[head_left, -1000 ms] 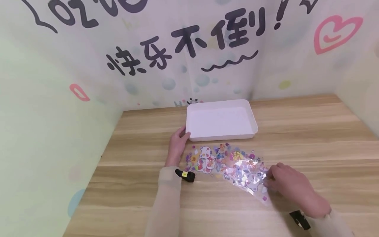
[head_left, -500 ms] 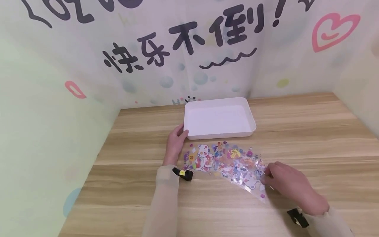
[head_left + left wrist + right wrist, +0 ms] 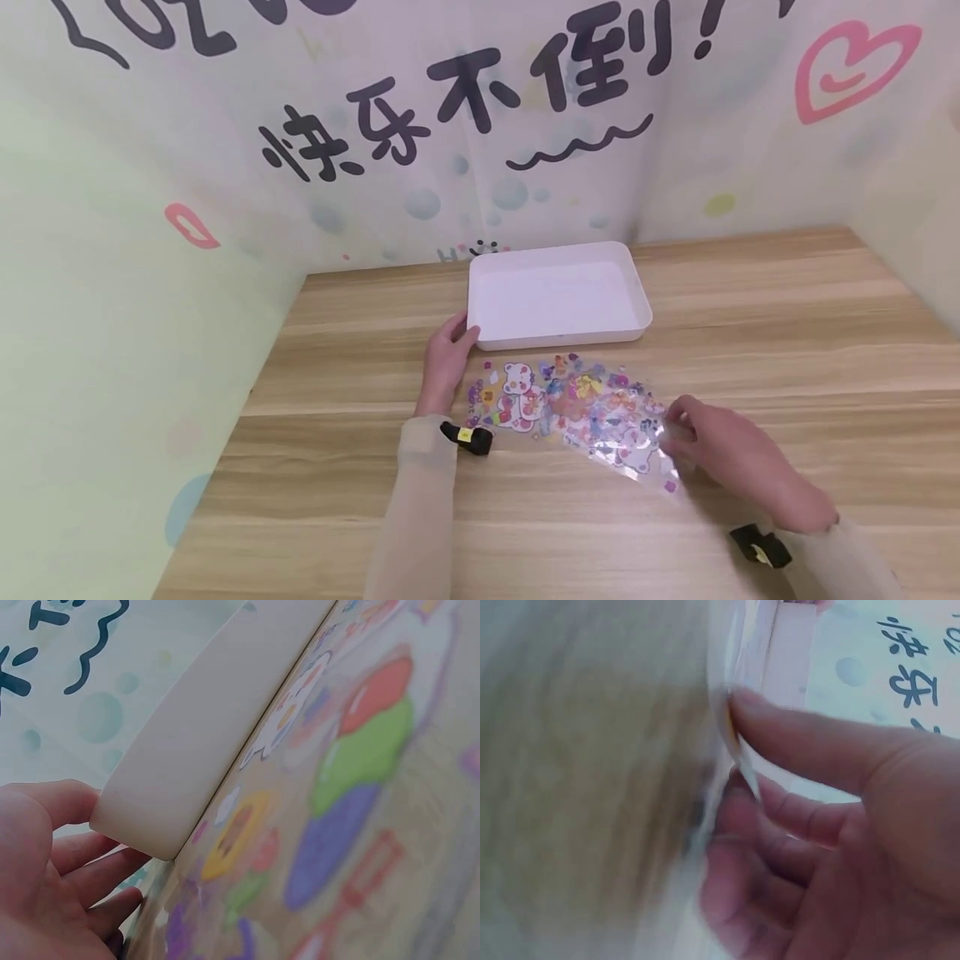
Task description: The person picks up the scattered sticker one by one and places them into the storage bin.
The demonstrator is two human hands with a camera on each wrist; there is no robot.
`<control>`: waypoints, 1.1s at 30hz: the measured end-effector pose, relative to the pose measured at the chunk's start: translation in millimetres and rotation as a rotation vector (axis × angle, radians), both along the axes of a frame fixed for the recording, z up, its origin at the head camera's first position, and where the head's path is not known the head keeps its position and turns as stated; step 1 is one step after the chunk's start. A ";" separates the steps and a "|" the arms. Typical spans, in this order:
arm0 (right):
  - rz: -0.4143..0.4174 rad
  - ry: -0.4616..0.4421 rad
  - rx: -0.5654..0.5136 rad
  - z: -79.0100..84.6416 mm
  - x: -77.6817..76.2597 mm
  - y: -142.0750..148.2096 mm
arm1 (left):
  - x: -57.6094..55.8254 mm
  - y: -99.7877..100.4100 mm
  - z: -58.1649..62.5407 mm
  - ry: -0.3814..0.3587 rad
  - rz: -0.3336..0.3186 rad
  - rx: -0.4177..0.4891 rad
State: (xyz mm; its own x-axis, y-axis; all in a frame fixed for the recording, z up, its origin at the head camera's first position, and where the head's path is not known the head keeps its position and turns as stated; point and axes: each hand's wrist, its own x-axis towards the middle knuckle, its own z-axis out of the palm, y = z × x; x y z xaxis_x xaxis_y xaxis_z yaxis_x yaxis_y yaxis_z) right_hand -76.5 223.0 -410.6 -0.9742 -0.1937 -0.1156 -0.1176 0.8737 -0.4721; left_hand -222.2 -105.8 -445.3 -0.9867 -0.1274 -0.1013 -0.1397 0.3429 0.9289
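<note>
My left hand holds the front left corner of a shallow white tray. In the left wrist view, the thumb meets the rim and the other fingers lie against the corner from below. My right hand pinches the right edge of a clear sticker sheet between thumb and fingers. That edge is lifted off the table and the film shines. Under its left part lies another clear sheet with cartoon bears. The overlap hides how many sheets there are. In the right wrist view, blurred film runs between thumb and fingertips.
Everything rests on a wood-grain table. The tray stands near the back, in front of a printed cloth wall with black lettering. A pale wall borders the left side and another the right.
My right hand has shifted slightly up and away with the sheet's edge, so its near corner sits a little higher. The left hand stays at the tray corner. The view has shifted slightly.
</note>
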 end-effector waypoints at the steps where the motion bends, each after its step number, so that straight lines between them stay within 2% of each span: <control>1: 0.002 0.018 -0.018 0.0 -1.7 0.7 | 0.0 -0.1 0.5 0.003 0.000 0.001; 5: -0.011 0.069 -0.077 -0.3 -7.8 4.6 | 0.7 -0.2 0.9 0.009 -0.003 0.013; 13: -0.096 0.076 -0.155 -1.6 -13.3 12.2 | -0.1 -1.1 -0.9 0.040 0.002 -0.008; 17: -0.142 -0.015 -0.234 -3.2 -15.3 17.4 | -0.3 -1.7 -1.2 0.054 -0.002 -0.035; 22: -0.178 -0.156 -0.277 -6.4 -17.5 25.5 | 0.1 -1.4 -2.1 0.054 -0.009 -0.033; 26: -0.194 -0.217 -0.313 -8.1 -19.3 29.1 | 0.5 -1.4 -3.1 0.062 -0.018 -0.017; 33: -0.220 -0.292 -0.487 -12.0 -20.1 31.6 | -0.1 -1.3 -4.5 0.070 -0.023 -0.006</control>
State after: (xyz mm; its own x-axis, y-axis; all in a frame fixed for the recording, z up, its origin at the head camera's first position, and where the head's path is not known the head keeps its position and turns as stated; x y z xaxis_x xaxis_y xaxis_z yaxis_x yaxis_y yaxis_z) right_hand -96.6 254.7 -422.6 -0.9388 -0.0894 -0.3325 0.2354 0.5382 -0.8093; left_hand -222.3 -107.1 -449.7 -0.9940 -0.1049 -0.0309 -0.0661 0.3505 0.9342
